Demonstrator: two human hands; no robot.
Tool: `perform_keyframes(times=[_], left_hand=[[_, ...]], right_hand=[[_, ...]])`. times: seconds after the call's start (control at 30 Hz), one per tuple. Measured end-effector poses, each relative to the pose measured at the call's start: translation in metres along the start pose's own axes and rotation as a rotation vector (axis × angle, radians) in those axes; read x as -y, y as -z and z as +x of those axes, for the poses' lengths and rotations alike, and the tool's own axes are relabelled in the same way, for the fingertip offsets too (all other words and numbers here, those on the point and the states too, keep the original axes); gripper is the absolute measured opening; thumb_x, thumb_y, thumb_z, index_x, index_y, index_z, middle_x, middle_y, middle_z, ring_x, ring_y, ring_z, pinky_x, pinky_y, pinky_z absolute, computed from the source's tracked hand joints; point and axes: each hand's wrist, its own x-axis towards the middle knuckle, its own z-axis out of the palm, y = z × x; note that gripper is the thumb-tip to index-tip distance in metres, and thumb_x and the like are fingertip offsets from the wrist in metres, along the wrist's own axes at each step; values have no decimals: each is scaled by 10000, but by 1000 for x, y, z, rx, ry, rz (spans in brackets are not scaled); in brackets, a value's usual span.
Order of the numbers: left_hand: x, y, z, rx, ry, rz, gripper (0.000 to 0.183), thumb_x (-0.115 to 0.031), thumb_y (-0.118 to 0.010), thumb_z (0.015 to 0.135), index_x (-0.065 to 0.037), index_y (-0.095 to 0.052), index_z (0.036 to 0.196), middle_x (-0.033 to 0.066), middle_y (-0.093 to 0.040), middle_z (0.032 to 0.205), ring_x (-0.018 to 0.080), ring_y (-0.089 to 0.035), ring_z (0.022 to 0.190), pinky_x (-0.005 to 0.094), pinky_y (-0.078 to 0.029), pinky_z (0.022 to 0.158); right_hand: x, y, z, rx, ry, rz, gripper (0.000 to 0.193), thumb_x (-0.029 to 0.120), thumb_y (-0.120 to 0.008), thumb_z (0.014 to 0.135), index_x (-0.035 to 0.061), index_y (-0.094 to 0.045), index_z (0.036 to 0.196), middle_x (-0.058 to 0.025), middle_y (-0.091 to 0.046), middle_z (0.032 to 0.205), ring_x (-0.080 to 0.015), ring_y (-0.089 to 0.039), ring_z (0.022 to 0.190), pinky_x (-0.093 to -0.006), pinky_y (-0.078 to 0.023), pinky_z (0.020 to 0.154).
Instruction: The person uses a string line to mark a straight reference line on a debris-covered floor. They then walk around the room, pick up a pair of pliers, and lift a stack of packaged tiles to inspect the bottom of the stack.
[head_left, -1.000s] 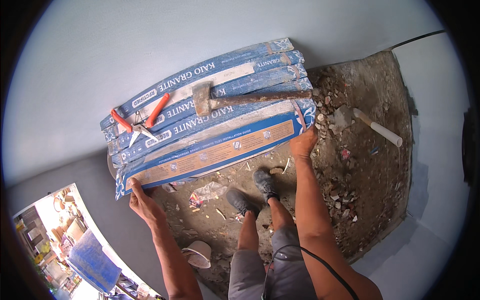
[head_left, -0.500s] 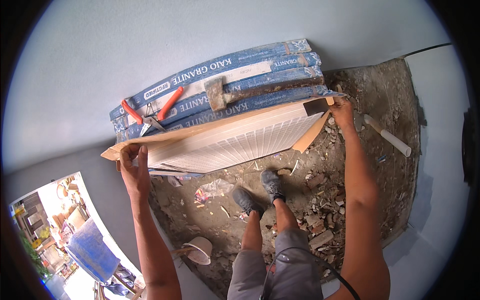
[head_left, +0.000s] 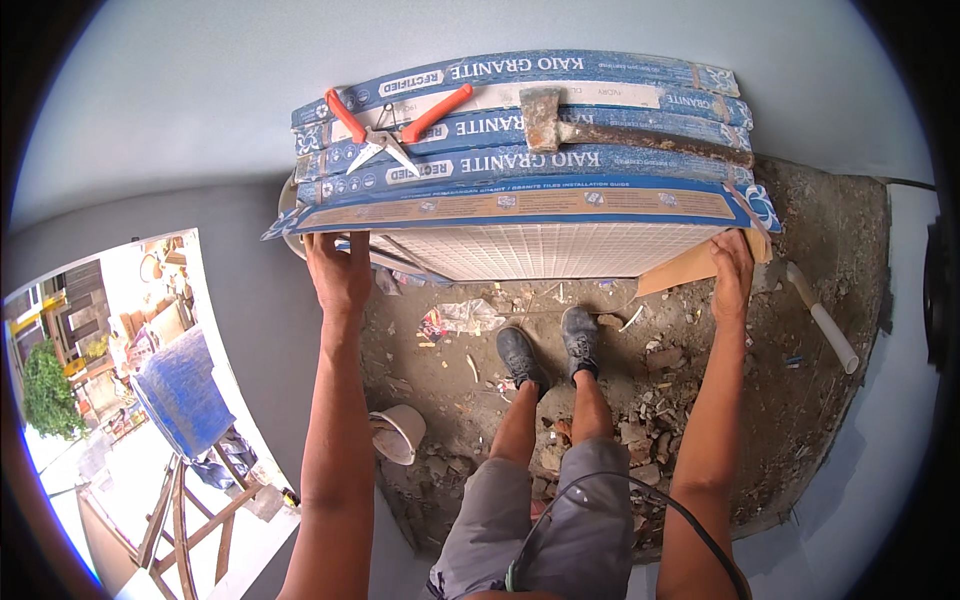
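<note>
Several blue tile cartons (head_left: 520, 70) stand on edge against the wall. The nearest carton is open on my side, with a white tile's ridged grid back (head_left: 540, 252) facing me. Its blue and brown top flap (head_left: 520, 207) lies over the tile's upper edge. My left hand (head_left: 338, 270) is closed on the left end, fingers tucked under the flap. At the right end my right hand (head_left: 733, 270) grips the carton by a loose brown cardboard piece (head_left: 685, 272). Orange-handled snips (head_left: 385, 138), blades spread, and a hatchet (head_left: 545, 125) with a worn wooden handle lie on the cartons.
Rubble (head_left: 650, 440) and scraps litter the dirt floor around my shoes (head_left: 520, 355). A white pipe (head_left: 825, 325) lies at the right, and a bucket (head_left: 400, 432) stands at the left. Beyond the left doorway is a blue cloth (head_left: 185, 390) on a wooden frame.
The carton's flap has turned over, from its plain brown side to its blue printed side. Both hands have stayed at the carton's ends. The whole view has shifted and levelled.
</note>
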Motion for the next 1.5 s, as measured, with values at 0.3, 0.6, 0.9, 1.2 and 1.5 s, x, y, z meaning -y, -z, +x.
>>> perform_keyframes(times=[0.3, 0.6, 0.9, 1.2, 1.5], left_hand=[[10, -9, -26, -126, 24, 105, 464, -126, -645, 824, -10, -506, 1251, 212, -468, 1326, 406, -359, 1286, 483, -298, 1079], [-12, -31, -43, 184, 488, -296, 300, -178, -595, 926, 72, -596, 1091, 164, -681, 1026, 189, -624, 991, 313, -471, 858], [34, -72, -39, -120, 473, -256, 257, -120, -612, 881, 31, -576, 1086, 136, -655, 1056, 264, -618, 959, 345, -473, 848], [69, -25, -34, -192, 226, 106, 274, -187, -558, 873, -17, -587, 1086, 233, -587, 1099, 435, -543, 1044, 504, -458, 835], [35, -8, -26, -22, 335, 314, 174, -128, -597, 813, -85, -676, 962, 154, -691, 934, 392, -643, 881, 480, -508, 746]], right_hand=[[-27, 15, 19, -340, 200, -407, 228, 19, -602, 894, -61, -591, 1107, -120, -659, 1076, -162, -618, 968, -297, -485, 814], [-76, 49, 22, -417, 63, -433, 267, 139, -586, 943, -98, -609, 1062, -141, -680, 948, -159, -658, 776, -280, -558, 675], [-40, 10, 6, -291, 283, -931, 298, 172, -597, 931, -106, -635, 1031, -204, -691, 954, -276, -665, 841, -363, -492, 715], [-61, 83, 33, -409, 238, -828, 294, 185, -590, 911, -83, -631, 1024, -155, -681, 849, -229, -652, 682, -325, -497, 589], [-26, 94, 45, -396, 195, -728, 284, 186, -540, 952, -56, -600, 1088, -125, -624, 1093, -233, -602, 991, -371, -485, 846]])
